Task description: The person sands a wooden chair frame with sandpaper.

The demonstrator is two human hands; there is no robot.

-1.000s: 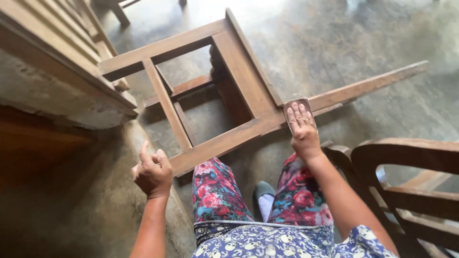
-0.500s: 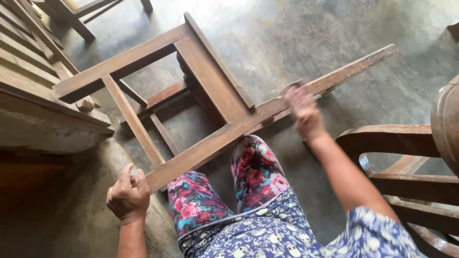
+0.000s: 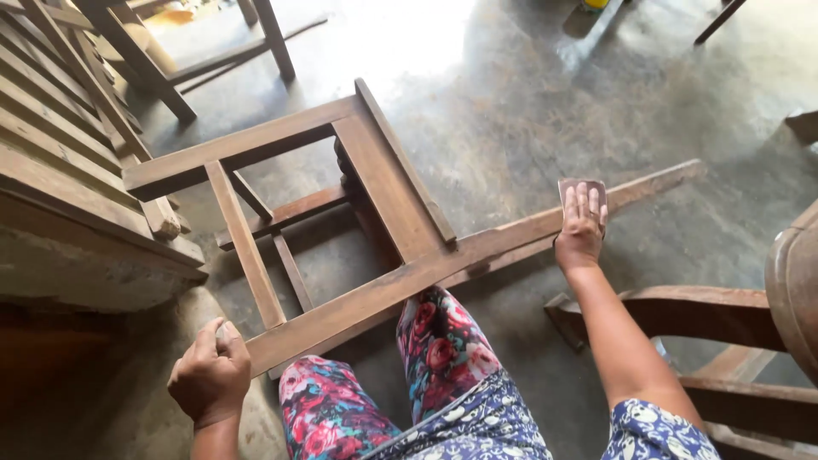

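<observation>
A brown wooden chair frame (image 3: 383, 183) lies on its side across my lap and the concrete floor. Its long rail (image 3: 511, 234) runs from my left hand up to the right. My right hand (image 3: 582, 226) lies flat on a small brown sheet of sandpaper (image 3: 582, 187), pressing it onto the far part of that rail. My left hand (image 3: 209, 379) is closed around the near end of the rail at the lower left, steadying the frame. My knees in flowered trousers (image 3: 434, 341) sit under the rail.
Stacked wooden slats and furniture parts (image 3: 68, 162) rest on a concrete ledge at the left. A dark curved wooden chair (image 3: 733, 332) stands at the right. Chair legs (image 3: 273, 38) stand at the top left; a yellow object (image 3: 594, 4) lies at the top edge.
My right hand has slid the sandpaper farther out along the rail toward its far end. The view has shifted; my left hand keeps its grip on the near end.
</observation>
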